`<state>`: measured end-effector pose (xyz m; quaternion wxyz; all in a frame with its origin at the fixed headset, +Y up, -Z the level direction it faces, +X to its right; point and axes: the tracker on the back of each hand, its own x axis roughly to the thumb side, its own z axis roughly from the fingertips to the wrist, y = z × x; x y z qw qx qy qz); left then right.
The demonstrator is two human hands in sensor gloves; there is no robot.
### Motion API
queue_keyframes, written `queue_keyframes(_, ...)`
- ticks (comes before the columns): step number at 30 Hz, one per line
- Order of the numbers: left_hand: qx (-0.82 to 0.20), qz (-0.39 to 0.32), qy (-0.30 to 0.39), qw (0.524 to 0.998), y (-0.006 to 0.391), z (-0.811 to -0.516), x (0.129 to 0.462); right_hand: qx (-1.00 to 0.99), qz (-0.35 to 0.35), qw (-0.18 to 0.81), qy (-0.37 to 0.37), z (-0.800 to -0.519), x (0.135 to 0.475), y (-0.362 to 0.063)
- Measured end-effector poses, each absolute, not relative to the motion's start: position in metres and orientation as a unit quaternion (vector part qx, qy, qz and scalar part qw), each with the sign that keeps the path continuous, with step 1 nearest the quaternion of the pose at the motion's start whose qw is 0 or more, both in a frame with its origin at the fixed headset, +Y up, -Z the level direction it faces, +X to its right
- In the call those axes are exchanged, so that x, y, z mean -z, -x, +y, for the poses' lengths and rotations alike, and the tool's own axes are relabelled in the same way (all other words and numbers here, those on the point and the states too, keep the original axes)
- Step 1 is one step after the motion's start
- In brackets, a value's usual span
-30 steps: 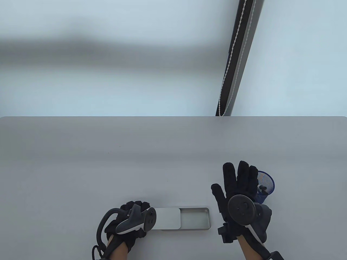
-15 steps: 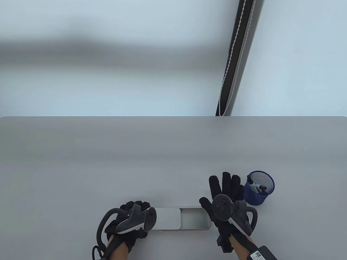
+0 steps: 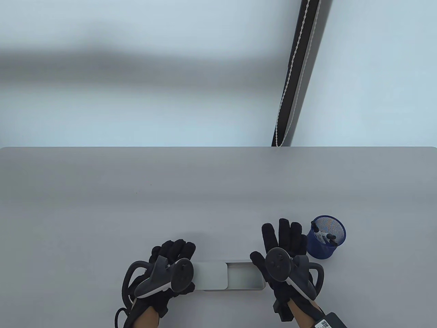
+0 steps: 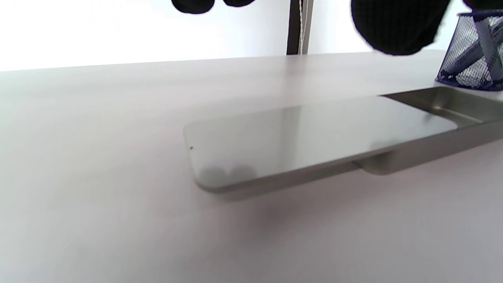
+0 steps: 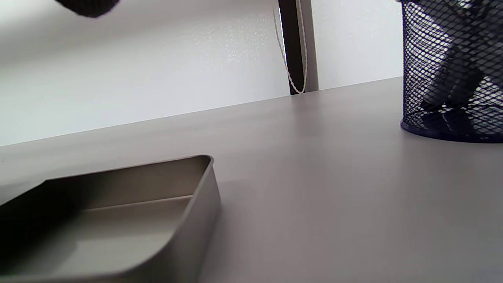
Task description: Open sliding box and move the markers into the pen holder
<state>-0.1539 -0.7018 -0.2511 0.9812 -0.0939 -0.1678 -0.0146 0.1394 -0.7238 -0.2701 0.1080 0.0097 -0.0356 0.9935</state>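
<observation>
Neither grip holds anything: your left hand (image 3: 167, 270) hangs released over the slid-back lid (image 3: 209, 276), your right hand (image 3: 285, 254) spread at the right end of the sliding box (image 3: 245, 277). The box's long axis runs left-right; its exposed tray looks empty. The markers (image 3: 326, 235) stand in the pen holder (image 3: 326, 236), just right of your right hand on the worktop (image 3: 136, 205).

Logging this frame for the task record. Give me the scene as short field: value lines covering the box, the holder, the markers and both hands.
sliding box: lid slid left, exposed tray part shows no markers
pen holder: blue mesh, upright, right of the box
markers: in the pen holder
left hand: over the lid's left end, fingers extended, holding nothing
right hand: fingers straight, above the box's right end, holding nothing
table: grey, bears the box and the holder
</observation>
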Motion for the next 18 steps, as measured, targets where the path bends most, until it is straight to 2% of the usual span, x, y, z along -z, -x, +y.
queue_keyframes(8,-0.037,-0.097,-0.055,0.993,0.169,-0.680,0.239,-0.993,-0.046,0.106,-0.011,-0.724,0.268,-0.139)
queue_keyframes(18,-0.006,-0.039,-0.070,0.997,0.181,-0.689,0.241,-0.990,-0.049,0.131,-0.011,-0.726,0.271,-0.147)
